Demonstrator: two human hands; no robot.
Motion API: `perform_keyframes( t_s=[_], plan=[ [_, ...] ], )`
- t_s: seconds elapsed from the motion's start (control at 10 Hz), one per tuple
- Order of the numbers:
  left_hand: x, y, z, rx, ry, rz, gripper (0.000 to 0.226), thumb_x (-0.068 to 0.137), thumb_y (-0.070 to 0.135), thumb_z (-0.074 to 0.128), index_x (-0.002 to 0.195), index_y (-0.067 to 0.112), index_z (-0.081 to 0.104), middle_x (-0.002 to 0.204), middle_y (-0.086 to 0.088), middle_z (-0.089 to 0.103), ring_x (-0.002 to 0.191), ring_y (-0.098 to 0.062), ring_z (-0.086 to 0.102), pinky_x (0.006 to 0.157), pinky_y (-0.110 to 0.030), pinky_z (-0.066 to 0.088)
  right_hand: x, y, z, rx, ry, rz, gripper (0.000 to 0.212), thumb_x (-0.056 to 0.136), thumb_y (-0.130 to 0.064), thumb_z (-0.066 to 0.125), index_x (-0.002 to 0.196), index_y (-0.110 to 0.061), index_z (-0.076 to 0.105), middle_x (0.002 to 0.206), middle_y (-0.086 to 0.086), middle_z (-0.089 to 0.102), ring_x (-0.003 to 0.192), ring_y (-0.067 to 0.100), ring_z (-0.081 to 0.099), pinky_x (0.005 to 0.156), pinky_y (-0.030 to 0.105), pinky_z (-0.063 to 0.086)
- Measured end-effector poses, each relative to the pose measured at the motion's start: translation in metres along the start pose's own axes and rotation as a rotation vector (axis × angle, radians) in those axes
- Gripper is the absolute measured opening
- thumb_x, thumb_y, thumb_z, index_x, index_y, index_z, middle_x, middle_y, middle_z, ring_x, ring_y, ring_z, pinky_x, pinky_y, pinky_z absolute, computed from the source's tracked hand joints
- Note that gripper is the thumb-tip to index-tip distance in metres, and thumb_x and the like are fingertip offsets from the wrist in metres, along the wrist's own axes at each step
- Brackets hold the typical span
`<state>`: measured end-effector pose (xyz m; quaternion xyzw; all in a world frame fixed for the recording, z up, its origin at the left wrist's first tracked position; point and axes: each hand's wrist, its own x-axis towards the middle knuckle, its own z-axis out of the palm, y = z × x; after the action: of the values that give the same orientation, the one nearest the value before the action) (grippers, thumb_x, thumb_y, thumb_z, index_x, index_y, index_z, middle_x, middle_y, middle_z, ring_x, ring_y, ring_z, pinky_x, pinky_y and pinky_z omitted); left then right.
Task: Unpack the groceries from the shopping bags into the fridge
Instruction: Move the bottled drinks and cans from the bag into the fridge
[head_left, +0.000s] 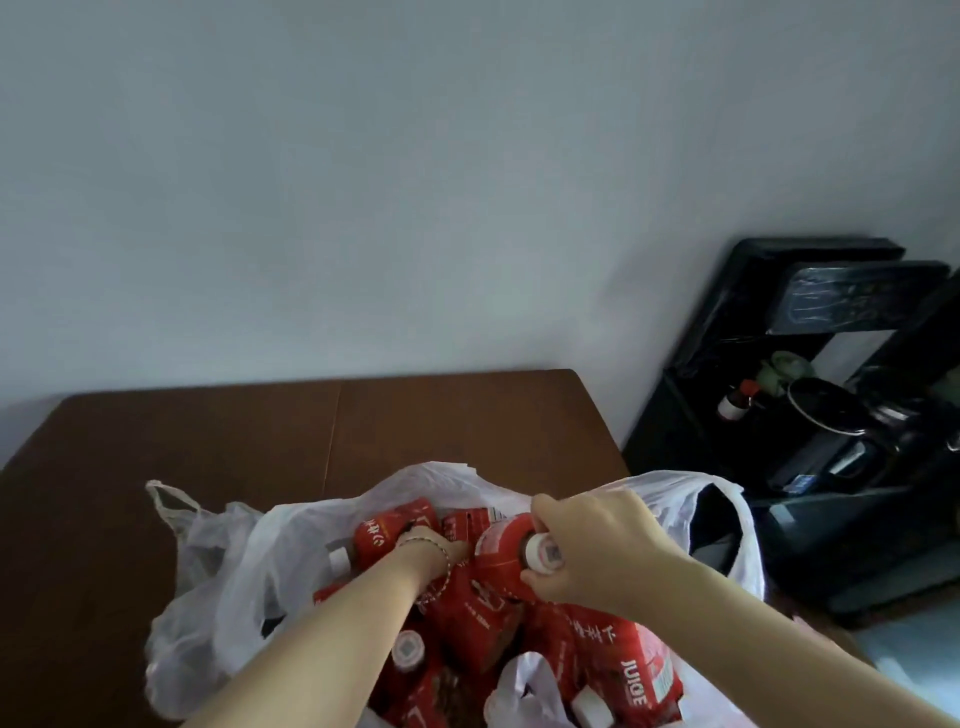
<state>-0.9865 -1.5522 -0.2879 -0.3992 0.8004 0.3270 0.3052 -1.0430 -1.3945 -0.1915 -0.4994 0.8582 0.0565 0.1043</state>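
Note:
A white plastic shopping bag (270, 561) lies open on the brown table (208, 447), filled with several red juice bottles and red cartons. My right hand (592, 545) grips the neck of one red bottle (501, 556) just under its white cap. My left hand (447, 553) reaches down among the red packs; its fingers are buried and hidden, a bracelet shows at the wrist. A red carton marked JUICE (623, 660) lies at the bag's near right. Another white-capped bottle (408, 649) stands below my left forearm.
A second, thinner clear bag (192, 525) sits left of the white one. Right of the table stands a black shelf unit (810, 374) holding a small bottle, a dark pot and other items. A plain pale wall rises behind the table.

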Motion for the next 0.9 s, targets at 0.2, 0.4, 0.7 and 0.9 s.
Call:
perform_keyframes(
  t_s=[0.2,0.4,0.7,0.9],
  plan=[
    [-0.014,-0.003,-0.002,0.024,0.204,0.145,0.036,0.096,0.031,0.043,0.119,0.007,0.057,0.07,0.003,0.044,0.108,-0.026,0.058,0.079,-0.03,0.045,-0.008,0.005,-0.002,-0.01,0.034,0.047,0.042,0.086,-0.056,0.047,0.105,-0.018,0.045,0.088,-0.006,0.06,0.075,0.016,0.055,0.068,0.027,0.044],
    [-0.089,0.015,-0.022,0.473,0.644,0.482,0.028,0.097,0.032,0.035,0.113,0.015,0.051,0.118,-0.002,0.051,0.105,-0.024,0.057,0.077,-0.032,0.041,-0.025,-0.007,-0.026,-0.019,0.082,0.142,0.039,0.087,-0.055,0.048,0.094,-0.02,0.033,0.08,-0.007,0.047,0.071,0.017,0.047,0.057,0.027,0.034],
    [-0.188,0.029,-0.05,0.659,0.771,0.851,0.024,0.097,0.028,0.037,0.098,0.015,0.056,0.107,-0.003,0.054,0.098,-0.028,0.06,0.068,-0.032,0.036,-0.1,-0.042,-0.095,-0.051,0.311,0.386,0.046,0.079,-0.063,0.052,0.092,-0.019,0.044,0.079,-0.005,0.052,0.072,0.02,0.052,0.066,0.029,0.04],
    [-0.249,0.035,-0.016,0.732,0.763,1.345,0.026,0.095,0.034,0.036,0.112,0.024,0.053,0.103,0.0,0.06,0.1,-0.025,0.061,0.076,-0.031,0.044,-0.195,-0.069,-0.107,-0.021,0.339,0.691,0.047,0.075,-0.062,0.056,0.097,-0.02,0.052,0.082,-0.005,0.056,0.073,0.019,0.054,0.067,0.029,0.044]
  ],
)
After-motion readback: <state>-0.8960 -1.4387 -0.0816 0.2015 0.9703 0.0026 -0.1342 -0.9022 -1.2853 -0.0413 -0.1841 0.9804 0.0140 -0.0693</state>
